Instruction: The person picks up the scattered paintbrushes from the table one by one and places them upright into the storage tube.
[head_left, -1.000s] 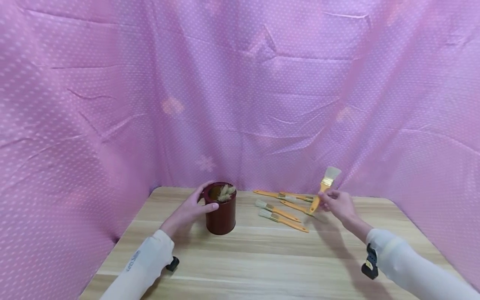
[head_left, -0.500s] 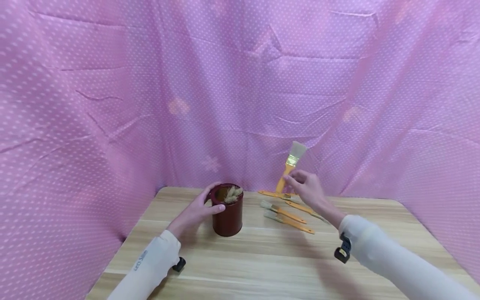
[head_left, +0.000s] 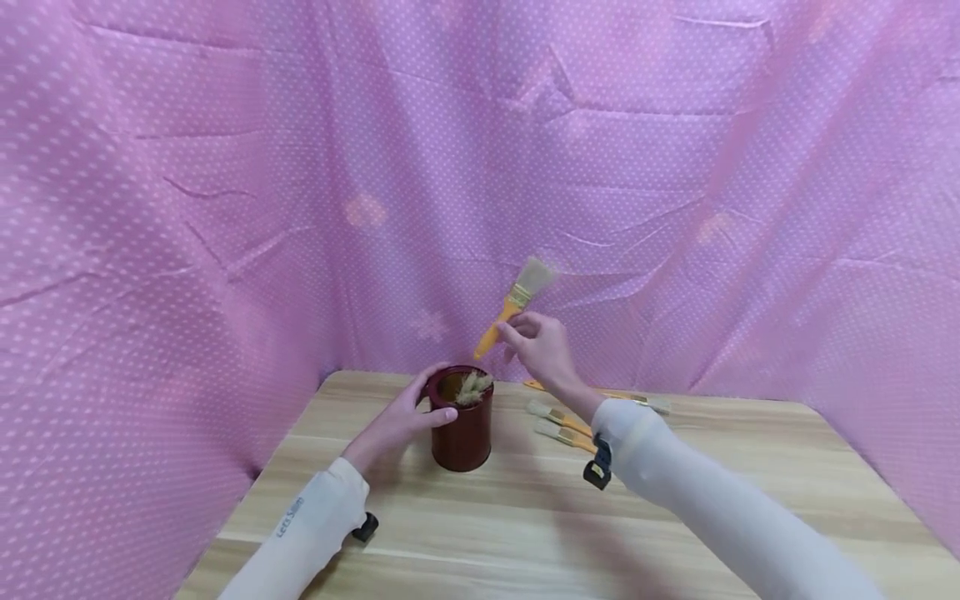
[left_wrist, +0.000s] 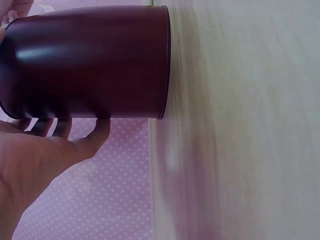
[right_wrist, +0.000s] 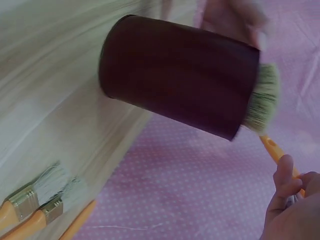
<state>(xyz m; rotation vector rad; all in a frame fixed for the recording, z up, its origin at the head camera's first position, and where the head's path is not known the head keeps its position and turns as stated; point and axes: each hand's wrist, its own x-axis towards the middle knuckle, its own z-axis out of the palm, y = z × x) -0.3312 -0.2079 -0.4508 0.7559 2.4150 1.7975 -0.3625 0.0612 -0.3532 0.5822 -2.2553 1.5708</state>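
A dark red can (head_left: 461,437) stands upright on the wooden table. My left hand (head_left: 397,421) holds it near the top, thumb on the front and fingers round the far side; the left wrist view shows several fingertips against its wall (left_wrist: 100,65). Pale bristles (head_left: 472,388) poke out over the can's right rim, their handles hidden inside. In my right hand (head_left: 546,350) a flat paintbrush (head_left: 519,298) is pinched by its orange handle, bristles up and tilted right. Its handle end hangs just above the can's mouth, and also shows in the right wrist view as an orange handle (right_wrist: 273,149).
Right of the can lie several more paintbrushes, two (head_left: 561,417) (head_left: 566,435) with bristles toward the can and others (head_left: 622,395) along the back, partly behind my right forearm. A pink dotted cloth (head_left: 600,167) hangs behind and at both sides of the table (head_left: 465,533).
My right hand has carried the paintbrush leftward and up from the brushes at the right to over the can. The brush leans more now. My left hand keeps its hold on the can.
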